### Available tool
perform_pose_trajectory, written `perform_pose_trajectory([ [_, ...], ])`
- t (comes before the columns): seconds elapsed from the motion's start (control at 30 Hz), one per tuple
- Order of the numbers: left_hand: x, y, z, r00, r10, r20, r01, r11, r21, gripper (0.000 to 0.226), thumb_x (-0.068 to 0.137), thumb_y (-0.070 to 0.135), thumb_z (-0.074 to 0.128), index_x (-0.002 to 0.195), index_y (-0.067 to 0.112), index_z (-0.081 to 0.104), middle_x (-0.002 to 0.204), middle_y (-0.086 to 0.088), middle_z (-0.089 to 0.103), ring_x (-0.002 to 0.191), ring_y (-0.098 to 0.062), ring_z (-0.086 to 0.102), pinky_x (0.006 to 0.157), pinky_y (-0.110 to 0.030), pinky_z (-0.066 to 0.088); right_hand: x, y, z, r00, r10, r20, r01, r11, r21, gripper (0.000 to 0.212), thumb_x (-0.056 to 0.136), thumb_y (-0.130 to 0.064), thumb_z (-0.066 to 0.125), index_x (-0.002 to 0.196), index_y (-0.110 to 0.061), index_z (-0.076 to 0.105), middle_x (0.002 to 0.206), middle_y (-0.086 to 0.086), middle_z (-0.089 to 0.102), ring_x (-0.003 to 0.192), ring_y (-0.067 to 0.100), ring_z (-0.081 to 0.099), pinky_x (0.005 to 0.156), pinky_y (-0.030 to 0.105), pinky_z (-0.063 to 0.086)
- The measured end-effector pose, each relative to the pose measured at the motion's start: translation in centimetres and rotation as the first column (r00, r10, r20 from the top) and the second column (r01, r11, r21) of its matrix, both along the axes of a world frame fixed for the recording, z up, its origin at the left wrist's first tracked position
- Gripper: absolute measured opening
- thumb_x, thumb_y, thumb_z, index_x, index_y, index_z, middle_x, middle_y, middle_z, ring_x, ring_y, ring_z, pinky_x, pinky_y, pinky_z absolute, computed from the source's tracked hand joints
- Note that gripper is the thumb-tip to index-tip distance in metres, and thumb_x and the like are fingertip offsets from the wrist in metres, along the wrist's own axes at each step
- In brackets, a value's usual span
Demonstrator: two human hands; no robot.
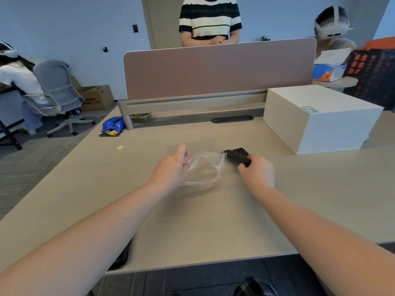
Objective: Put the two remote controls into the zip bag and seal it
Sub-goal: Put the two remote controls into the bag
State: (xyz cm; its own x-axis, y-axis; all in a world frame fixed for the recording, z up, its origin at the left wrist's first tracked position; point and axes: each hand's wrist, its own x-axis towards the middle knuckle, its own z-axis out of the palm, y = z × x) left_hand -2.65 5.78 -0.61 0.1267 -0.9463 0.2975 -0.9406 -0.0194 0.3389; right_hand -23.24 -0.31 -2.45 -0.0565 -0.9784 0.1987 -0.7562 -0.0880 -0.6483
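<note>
Right hand (257, 170) pinching both remote controls (238, 156), just right of zip bag (203, 169) mouth held by left hand (171, 167).

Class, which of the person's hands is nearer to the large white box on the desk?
Right. The right hand, gripping the black remote controls, lies just in front and left of the large white box; the left hand holds the clear zip bag farther left.

White box (320, 118), pink divider (213, 71) — grey chair (55, 86) (occupied), blue packet (112, 124)
</note>
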Motion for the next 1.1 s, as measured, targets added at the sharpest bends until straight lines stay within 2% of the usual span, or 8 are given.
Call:
perform_pose_trajectory([
  [0.07,0.1,-0.2,0.3,0.998,0.067,-0.017,-0.067,0.998,-0.001,0.022,0.089,0.019,0.057,0.109,0.011,0.052,0.096,-0.005,0.073,0.091,-0.033,0.062,0.074,-0.040,0.049,-0.5,0.3,1.4,0.990,-0.021,0.139,0.031,0.997,-0.076,0.017,0.087,-0.016,0.053,0.093,-0.003,0.063,0.078,0.008,0.061,0.076,0.028,0.056,0.061,0.030,0.044],
  [0.23,0.5,-0.7,0.5,0.983,0.179,0.036,-0.182,0.978,0.098,0.026,0.089,0.026,0.055,0.073,0.009,0.068,0.077,-0.012,0.070,0.076,-0.034,0.060,0.058,-0.034,0.042,-0.9,3.2,4.8,0.883,0.083,0.463,0.026,0.974,-0.225,0.027,0.087,-0.023,0.064,0.113,-0.017,0.065,0.085,-0.005,0.063,0.084,0.012,0.060,0.075,0.022,0.047],
  [0.4,0.2,-1.4,0.5,0.973,0.229,-0.033,-0.224,0.969,0.103,0.027,0.080,0.005,0.047,0.055,0.013,0.053,0.061,-0.013,0.050,0.062,-0.030,0.042,0.054,-0.034,0.032,-0.4,6.5,4.9,0.909,0.245,0.338,-0.163,0.954,-0.251,0.018,0.082,-0.022,0.070,0.100,-0.017,0.072,0.070,-0.010,0.062,0.072,0.010,0.061,0.075,0.025,0.050],
  [0.5,-0.1,-1.7,1.3,0.960,0.260,-0.101,-0.251,0.963,0.094,0.024,0.087,0.013,0.052,0.075,0.010,0.072,0.075,-0.013,0.067,0.075,-0.034,0.058,0.063,-0.034,0.045,-0.4,7.6,4.0,0.914,0.298,0.274,-0.244,0.946,-0.214,0.022,0.082,-0.022,0.071,0.103,-0.015,0.071,0.076,-0.004,0.066,0.077,0.012,0.066,0.077,0.021,0.051],
  [0.63,-0.2,-1.8,1.8,0.945,0.300,-0.133,-0.292,0.953,0.078,0.022,0.088,0.017,0.055,0.082,0.007,0.074,0.075,-0.012,0.066,0.073,-0.032,0.055,0.063,-0.034,0.046,-0.8,8.3,3.5,0.919,0.351,0.179,-0.310,0.924,-0.222,0.020,0.082,-0.022,0.071,0.101,-0.015,0.072,0.078,-0.004,0.067,0.079,0.013,0.067,0.077,0.023,0.054],
  [0.8,-1.7,-1.1,1.6,0.974,0.185,-0.128,-0.175,0.981,0.083,0.023,0.087,0.025,0.056,0.066,0.018,0.062,0.069,-0.011,0.060,0.068,-0.027,0.049,0.062,-0.033,0.044,0.4,7.7,2.1,0.923,0.381,0.051,-0.357,0.899,-0.252,0.022,0.083,-0.021,0.069,0.102,-0.010,0.071,0.085,0.006,0.070,0.083,0.021,0.064,0.076,0.029,0.049],
  [0.97,-3.5,-0.1,1.3,0.996,0.027,-0.085,-0.022,0.998,0.055,0.023,0.089,0.025,0.057,0.086,0.010,0.073,0.087,-0.013,0.073,0.085,-0.035,0.062,0.068,-0.035,0.047,3.0,5.3,0.2,0.931,0.362,0.052,-0.345,0.917,-0.198,0.027,0.086,-0.019,0.067,0.108,-0.004,0.068,0.104,0.012,0.069,0.095,0.027,0.063,0.083,0.032,0.047],
  [1.1,-3.4,0.6,0.8,0.997,-0.046,-0.063,0.046,0.999,0.001,0.020,0.089,0.019,0.055,0.088,0.012,0.074,0.090,-0.011,0.074,0.087,-0.033,0.063,0.074,-0.039,0.051,5.2,3.5,-1.2,0.920,0.389,0.051,-0.379,0.915,-0.141,0.018,0.086,-0.020,0.066,0.099,-0.007,0.069,0.102,0.011,0.067,0.091,0.025,0.059,0.072,0.026,0.042],
])
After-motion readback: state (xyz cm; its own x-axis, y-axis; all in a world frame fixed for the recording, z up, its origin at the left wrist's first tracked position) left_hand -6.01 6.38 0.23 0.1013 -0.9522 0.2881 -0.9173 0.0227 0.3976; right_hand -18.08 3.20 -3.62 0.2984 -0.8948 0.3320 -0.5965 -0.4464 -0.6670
